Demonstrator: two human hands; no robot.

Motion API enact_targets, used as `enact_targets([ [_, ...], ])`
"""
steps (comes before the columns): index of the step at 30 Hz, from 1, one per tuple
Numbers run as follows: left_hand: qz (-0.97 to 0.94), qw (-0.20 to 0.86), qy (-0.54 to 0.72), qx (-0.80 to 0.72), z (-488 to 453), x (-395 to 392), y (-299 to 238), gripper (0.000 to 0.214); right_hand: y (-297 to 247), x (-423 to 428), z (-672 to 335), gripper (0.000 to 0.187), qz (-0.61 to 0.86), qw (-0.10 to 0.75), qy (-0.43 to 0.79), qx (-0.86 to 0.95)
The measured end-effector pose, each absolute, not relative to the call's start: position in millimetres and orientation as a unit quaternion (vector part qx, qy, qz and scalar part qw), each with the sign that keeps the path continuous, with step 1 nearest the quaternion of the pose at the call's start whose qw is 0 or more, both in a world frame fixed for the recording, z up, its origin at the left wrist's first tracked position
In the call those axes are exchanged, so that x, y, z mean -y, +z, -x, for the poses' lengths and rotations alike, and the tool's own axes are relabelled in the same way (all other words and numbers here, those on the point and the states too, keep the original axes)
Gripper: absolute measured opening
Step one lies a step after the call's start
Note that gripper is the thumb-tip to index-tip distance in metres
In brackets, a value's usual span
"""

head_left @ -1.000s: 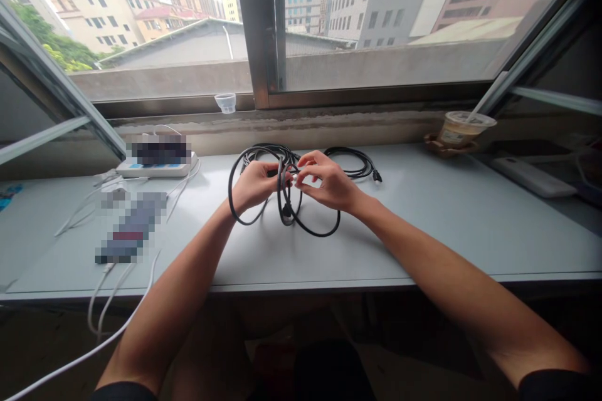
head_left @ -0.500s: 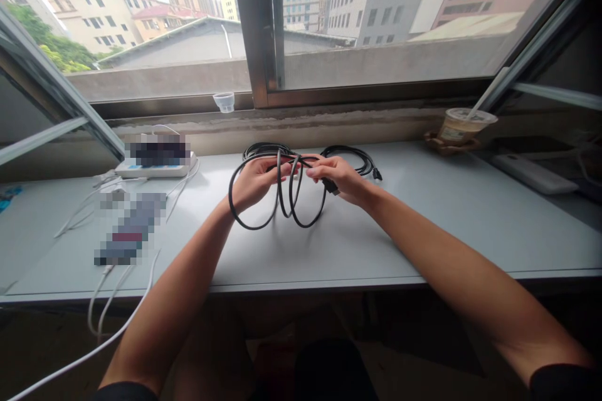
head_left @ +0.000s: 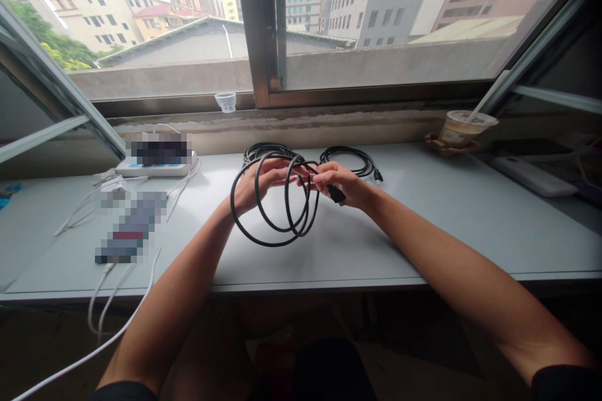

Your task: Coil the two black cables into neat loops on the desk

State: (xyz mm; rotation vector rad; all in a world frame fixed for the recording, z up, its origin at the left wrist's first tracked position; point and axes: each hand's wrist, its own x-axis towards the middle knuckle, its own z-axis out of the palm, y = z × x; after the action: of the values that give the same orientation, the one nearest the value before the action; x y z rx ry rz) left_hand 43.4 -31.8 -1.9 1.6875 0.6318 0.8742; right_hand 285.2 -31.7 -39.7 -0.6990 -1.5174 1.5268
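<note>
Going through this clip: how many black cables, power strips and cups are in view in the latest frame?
Black cable: 1
Power strip: 1
Cups: 2, a small clear plastic cup and a lidded drink cup
Total: 4

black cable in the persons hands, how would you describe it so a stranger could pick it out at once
Below the open window, a pale grey ledge runs across the view. At its middle, the black cable hangs in loose loops from the left hand, with a plug pinched in the right hand. Unlike the white cords further left, it is black.
</note>
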Motion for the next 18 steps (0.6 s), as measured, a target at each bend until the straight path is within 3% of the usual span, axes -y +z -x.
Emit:
enact_targets([
  [5, -0.756, 0.480, 0.353, -0.271, -38.5, 30.4, 3.8, 0.032, -35.7, 29.9, -289.8, 0.018, 0.274, 0.438, 0.607, 0.604],
  [9, -0.808, 0.343, 0.355, -0.322, -25.3, 25.1, 9.7, 0.031, -32.3, 27.3, -297.5, 0.021, 0.281, 0.477, 0.614, 0.562],
  [13, -0.771, 0.193, 0.437, -0.421, -4.3, 8.0, 7.5, 0.026, -25.1, 23.1, -307.6, 0.029, 0.280, 0.536, 0.581, 0.545],
  [15, -0.741, 0.193, 0.453, -0.458, 3.2, -0.2, 2.9, 0.026, -21.9, 23.0, -308.9, 0.036, 0.285, 0.553, 0.559, 0.548],
  [18, -0.717, 0.294, 0.434, -0.459, 2.0, -4.6, -6.5, 0.032, -22.3, 24.7, -302.4, 0.033, 0.286, 0.559, 0.578, 0.521],
])
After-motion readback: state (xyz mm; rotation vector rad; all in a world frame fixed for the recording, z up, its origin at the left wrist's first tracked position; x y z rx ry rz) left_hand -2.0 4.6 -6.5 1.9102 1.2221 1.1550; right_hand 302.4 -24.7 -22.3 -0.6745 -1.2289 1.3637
